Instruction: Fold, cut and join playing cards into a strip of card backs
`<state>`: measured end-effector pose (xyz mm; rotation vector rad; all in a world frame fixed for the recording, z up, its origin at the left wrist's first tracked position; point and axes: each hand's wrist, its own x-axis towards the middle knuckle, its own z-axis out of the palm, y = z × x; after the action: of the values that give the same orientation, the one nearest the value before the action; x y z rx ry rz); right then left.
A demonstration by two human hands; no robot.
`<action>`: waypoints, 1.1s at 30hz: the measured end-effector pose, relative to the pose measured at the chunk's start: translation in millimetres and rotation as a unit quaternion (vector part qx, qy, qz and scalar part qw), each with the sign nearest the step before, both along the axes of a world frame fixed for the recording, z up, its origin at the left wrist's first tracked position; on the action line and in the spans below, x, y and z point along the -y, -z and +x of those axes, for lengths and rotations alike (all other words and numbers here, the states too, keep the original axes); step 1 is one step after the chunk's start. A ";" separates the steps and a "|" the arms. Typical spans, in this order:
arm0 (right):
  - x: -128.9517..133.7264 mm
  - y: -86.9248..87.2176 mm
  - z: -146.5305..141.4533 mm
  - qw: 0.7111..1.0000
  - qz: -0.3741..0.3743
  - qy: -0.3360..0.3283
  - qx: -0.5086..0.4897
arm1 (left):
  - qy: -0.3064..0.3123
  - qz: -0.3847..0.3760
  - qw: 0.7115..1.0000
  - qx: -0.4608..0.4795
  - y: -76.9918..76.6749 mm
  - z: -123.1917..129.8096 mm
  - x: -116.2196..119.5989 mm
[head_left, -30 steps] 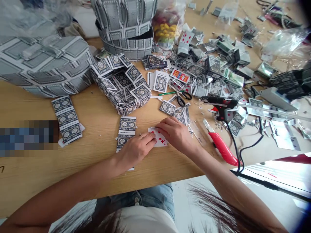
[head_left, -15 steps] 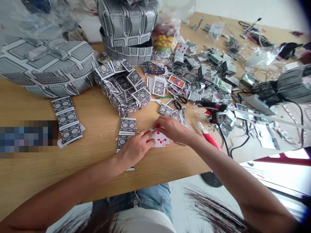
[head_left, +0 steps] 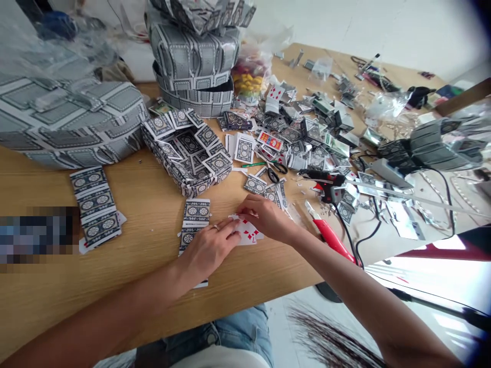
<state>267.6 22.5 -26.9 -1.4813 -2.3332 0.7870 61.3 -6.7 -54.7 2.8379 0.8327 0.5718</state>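
Both the left hand and the right hand are on one diamonds card, which lies on the table close before the person. Taking the card as the clock's centre, with twelve away from the body, the left hand comes in from eight o'clock, fingers nearly straight over the nearer side, thumb lower down. The right hand comes from two o'clock, its fingers bent and drawn narrow at the card's far edge.

To handle it well, I would let the left hand bear down evenly so that the card cannot skid, and let the right fingertips run along the edge in small, even presses, lining it up before any firm crease. The wrist should be kept off the card strip at ten o'clock, which could be nudged askew. The red-handled knife at three o'clock and the glue gun at two deserve a wary elbow.

Whether either hand pinches the card or merely presses, I cannot tell; the knuckles cover its upper part. A pale corner peeps out at three o'clock, perhaps a second layer. The left hand and wrist hide part of the strip.
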 end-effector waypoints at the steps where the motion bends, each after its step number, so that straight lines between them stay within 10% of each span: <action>1: -0.4 0.8 0.2 1.000 -0.002 0.002 -0.004 | 0.000 0.001 1.000 0.002 0.6 -0.6 -0.2; 16: 13.9 19.4 4.3 0.988 0.142 -0.017 -0.050 | -0.006 0.029 0.999 0.015 1.7 0.8 -0.6; 33: 29.4 33.1 8.5 0.942 0.331 -0.039 0.040 | -0.099 -0.108 0.989 0.009 1.5 6.0 0.1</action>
<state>276.2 -6.8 -59.9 -1.1315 -2.3744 -0.0697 67.3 -6.8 -56.1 2.5690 1.1083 0.4968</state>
